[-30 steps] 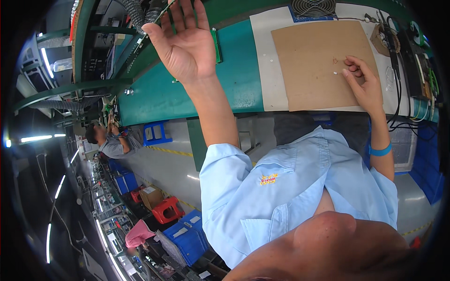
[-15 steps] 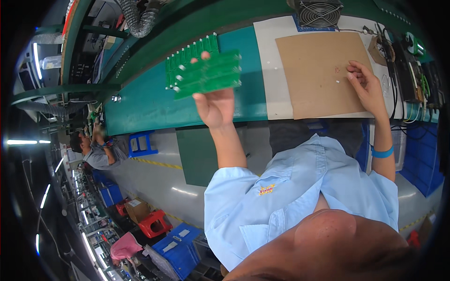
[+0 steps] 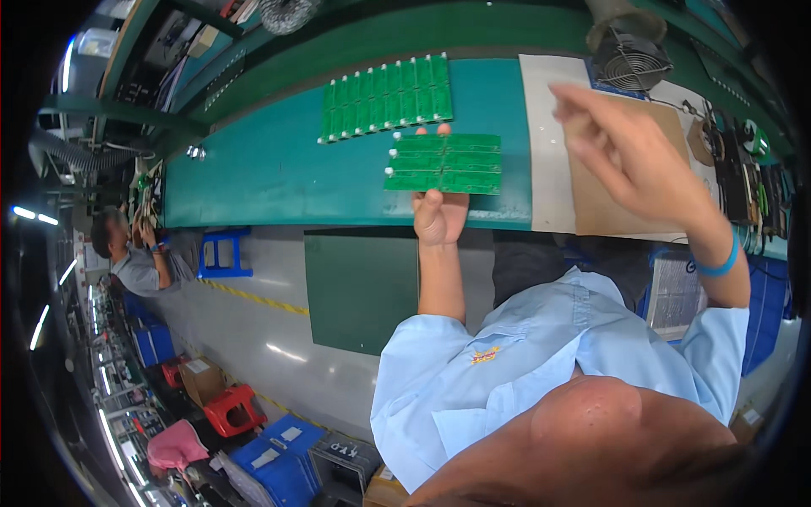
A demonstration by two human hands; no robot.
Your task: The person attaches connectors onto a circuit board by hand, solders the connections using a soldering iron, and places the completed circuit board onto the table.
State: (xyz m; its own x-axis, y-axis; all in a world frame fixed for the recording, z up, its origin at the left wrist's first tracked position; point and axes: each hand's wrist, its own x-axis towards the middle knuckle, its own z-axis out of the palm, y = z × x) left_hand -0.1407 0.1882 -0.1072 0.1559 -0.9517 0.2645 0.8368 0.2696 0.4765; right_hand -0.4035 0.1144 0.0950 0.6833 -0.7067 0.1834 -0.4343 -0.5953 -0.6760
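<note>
A green circuit board panel with white connectors at its left edge is gripped in my left hand, thumb in front and fingertips showing over the far edge. It is held above the teal bench mat. My right hand is raised over the brown cardboard sheet, fingers stretched out toward the left, slightly blurred, with nothing visible in them. Beyond the held panel, several similar green boards with white connectors lie side by side on the mat.
A small fan stands at the back right. Tools and cables crowd the right end. A blue stool and a seated co-worker are at the left. A dark green panel stands below the bench edge.
My right hand has lifted off the cardboard and swung left toward the held panel. The panel has been levelled and now faces me more squarely. The whole view has shifted.
</note>
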